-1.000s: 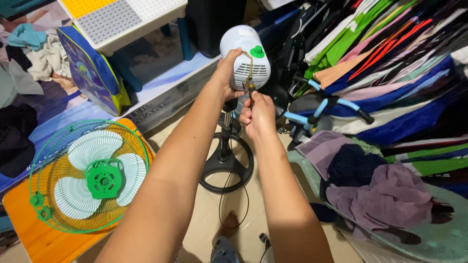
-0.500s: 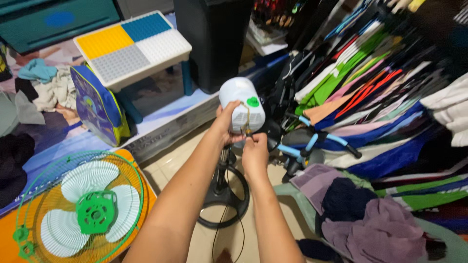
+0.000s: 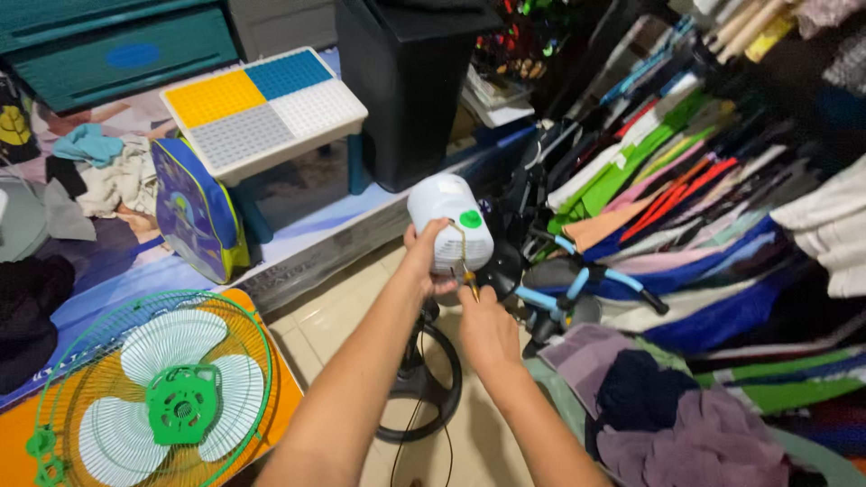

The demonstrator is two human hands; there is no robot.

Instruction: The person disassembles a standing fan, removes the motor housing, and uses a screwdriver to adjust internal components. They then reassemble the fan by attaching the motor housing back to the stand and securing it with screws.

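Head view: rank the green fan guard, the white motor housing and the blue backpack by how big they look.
1. green fan guard, though it lies nearest the camera
2. blue backpack
3. white motor housing, gripped by the left hand; looks smaller than the backpack.

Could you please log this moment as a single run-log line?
left hand: grips white plastic fan motor housing | right hand: holds yellow-handled screwdriver against it | green wire fan guard: lying left

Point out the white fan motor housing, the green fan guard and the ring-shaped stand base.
white fan motor housing point(image 3: 442, 216), head view, upper shell.
green fan guard point(image 3: 253, 338), head view, right rim.
ring-shaped stand base point(image 3: 454, 379), head view, right arc.
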